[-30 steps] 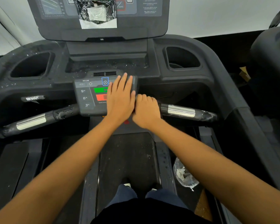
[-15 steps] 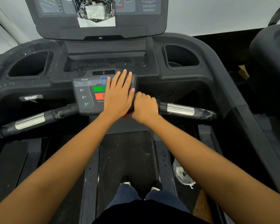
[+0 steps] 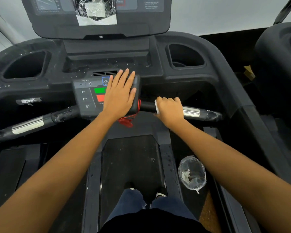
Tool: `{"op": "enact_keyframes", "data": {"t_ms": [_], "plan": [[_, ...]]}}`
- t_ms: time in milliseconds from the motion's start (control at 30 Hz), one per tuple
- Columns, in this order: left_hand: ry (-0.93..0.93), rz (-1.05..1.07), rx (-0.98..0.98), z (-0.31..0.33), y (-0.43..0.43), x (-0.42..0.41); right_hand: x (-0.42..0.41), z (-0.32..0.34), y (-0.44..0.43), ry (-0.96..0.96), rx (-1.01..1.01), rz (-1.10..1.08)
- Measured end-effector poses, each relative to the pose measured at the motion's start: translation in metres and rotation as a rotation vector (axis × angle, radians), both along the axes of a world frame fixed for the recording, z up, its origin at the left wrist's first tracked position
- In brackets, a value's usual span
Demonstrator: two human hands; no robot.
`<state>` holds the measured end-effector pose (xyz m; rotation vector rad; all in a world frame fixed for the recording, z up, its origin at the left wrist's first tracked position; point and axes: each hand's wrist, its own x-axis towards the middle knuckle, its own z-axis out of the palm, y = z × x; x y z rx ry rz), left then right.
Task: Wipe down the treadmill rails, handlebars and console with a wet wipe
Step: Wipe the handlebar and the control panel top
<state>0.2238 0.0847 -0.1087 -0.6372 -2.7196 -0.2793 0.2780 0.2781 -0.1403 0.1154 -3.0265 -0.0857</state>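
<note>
Nearest me, the clear plastic bag (image 3: 191,174) of white scraps lies to the right of the belt (image 3: 131,162), where it lay a second ago.

What has changed is my right hand (image 3: 170,109). It was tucked against my left hand (image 3: 120,96) at the edge of the control panel (image 3: 86,96). It has since slid to the right along the right handlebar (image 3: 147,106), leaving a stretch of bare black bar between the two hands. That move has uncovered the red safety cord (image 3: 127,121) and its clip, hanging below the panel's right corner.

My right hand's fingers are curled over the bar, gripping the wet wipe (image 3: 157,106) against it. A white edge of the wipe shows on the side facing the panel. Just past that hand is the bar's silver sensor strip (image 3: 191,112).

My left hand lies flat, fingers straight and close together, resting on the right half of the control panel and covering part of the green and red buttons.

Beyond, the tray (image 3: 107,64) is flecked with pale dust, and the left handlebar (image 3: 62,115) is smeared white too.
</note>
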Motion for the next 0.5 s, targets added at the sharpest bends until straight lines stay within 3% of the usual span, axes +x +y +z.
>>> {"op": "enact_keyframes", "data": {"t_ms": [233, 500], "plan": [[-0.010, 0.035, -0.022, 0.000, 0.006, 0.002, -0.023, 0.010, -0.061, 0.009, -0.127, 0.024], [-0.020, 0.040, 0.005, -0.001, 0.008, 0.004, 0.017, -0.012, 0.038, 0.103, -0.011, 0.008]]}}
